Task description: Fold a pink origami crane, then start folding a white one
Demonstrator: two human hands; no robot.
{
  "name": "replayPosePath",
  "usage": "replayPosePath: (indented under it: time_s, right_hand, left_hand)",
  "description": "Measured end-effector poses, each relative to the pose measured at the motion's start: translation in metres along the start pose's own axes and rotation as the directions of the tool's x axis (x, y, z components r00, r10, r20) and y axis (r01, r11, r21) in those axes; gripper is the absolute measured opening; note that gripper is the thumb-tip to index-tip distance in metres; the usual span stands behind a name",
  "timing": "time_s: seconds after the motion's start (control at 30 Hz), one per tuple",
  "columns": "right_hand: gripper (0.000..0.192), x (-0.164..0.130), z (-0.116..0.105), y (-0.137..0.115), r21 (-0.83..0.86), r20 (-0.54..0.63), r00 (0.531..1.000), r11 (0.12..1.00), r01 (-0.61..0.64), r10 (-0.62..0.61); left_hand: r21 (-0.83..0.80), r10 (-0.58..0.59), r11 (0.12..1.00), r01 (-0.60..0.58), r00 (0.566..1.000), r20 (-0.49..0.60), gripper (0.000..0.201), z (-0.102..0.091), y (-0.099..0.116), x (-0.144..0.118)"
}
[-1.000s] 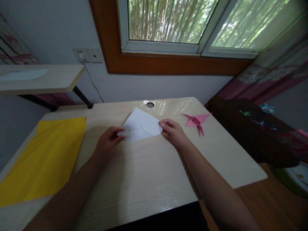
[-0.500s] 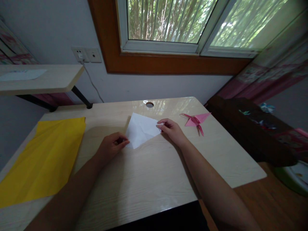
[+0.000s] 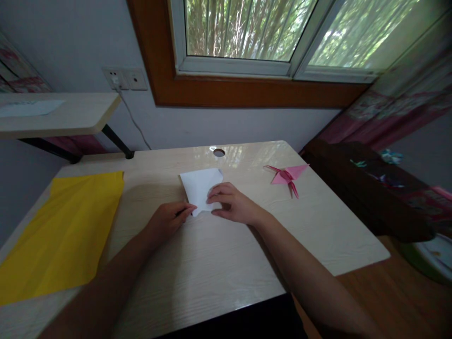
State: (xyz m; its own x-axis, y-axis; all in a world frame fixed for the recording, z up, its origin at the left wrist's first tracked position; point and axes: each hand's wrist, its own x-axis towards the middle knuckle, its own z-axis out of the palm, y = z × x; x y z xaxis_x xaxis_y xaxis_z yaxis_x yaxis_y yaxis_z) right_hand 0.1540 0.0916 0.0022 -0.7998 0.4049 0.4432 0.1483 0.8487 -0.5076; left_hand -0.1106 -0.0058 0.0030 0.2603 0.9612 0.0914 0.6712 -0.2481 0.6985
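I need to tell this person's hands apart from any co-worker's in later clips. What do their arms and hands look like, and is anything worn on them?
Both forearms are bare as far as the bottom edge of the picture: no sleeves show. The left hand and right hand wear no gloves, and no watch, bracelet or ring is visible. The dim light hides finer details such as the nails.
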Motion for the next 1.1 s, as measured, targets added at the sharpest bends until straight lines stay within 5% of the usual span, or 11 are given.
replayPosePath:
  time_s: [0.13, 0.33, 0.5, 1.1]
  right_hand:
    - [0.012, 0.006, 0.013, -0.002, 0.073, 0.045, 0.998, 0.997, 0.033, -0.036]
    - [0.009, 0.006, 0.006, -0.001, 0.130, 0.102, 0.995, 0.991, -0.013, 0.000]
    - [0.011, 0.004, 0.003, -0.005, 0.071, 0.104, 0.993, 0.995, -0.063, 0.056]
    - [0.009, 0.008, 0.020, -0.011, -0.220, 0.086, 0.978, 0.961, -0.170, 0.193]
  left_hand:
    - [0.004, 0.083, 0.997, -0.083, 0.996, 0.024, 0.025, 0.003, -0.003, 0.000]
    - [0.271, 0.338, 0.912, -0.309, 0.938, -0.069, 0.019, 0.008, -0.006, 0.000]
    - [0.269, 0.474, 0.843, -0.466, 0.880, 0.040, 0.027, 0.011, -0.013, 0.001]
    - [0.140, 0.439, 0.882, -0.450, 0.892, 0.104, 0.031, 0.014, -0.020, -0.003]
